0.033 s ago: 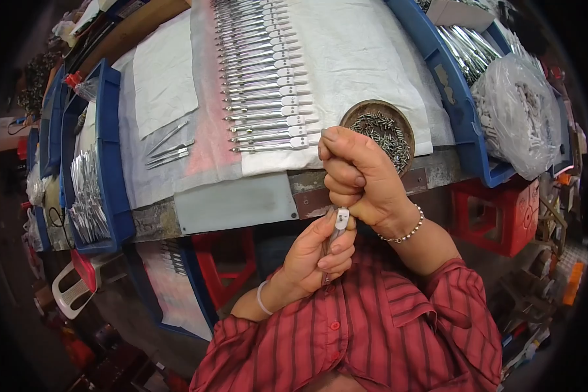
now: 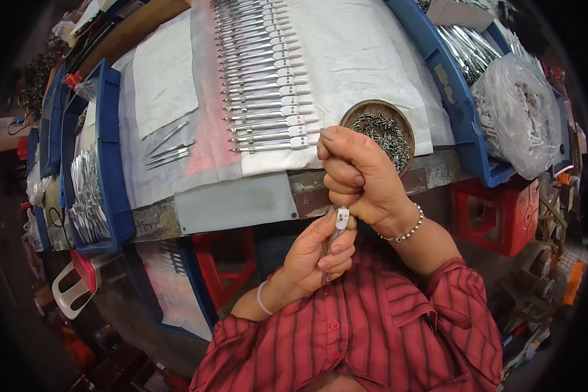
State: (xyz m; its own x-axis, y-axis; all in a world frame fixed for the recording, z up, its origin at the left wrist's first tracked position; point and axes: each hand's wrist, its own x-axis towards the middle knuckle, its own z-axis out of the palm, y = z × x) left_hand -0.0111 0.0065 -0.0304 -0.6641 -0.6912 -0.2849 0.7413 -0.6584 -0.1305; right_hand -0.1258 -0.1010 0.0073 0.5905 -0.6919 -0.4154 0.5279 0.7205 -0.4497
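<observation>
Nothing visibly moved; left hand (image 2: 310,253) holds metal piece (image 2: 342,220) (right fist (image 2: 367,176) close).

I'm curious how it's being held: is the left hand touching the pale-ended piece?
Touching. The head view shows the left hand closed around the pale-ended piece, gripping it directly.

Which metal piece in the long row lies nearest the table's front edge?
The bottom piece, its pale end toward the right hand; all the others lie farther back.
</observation>
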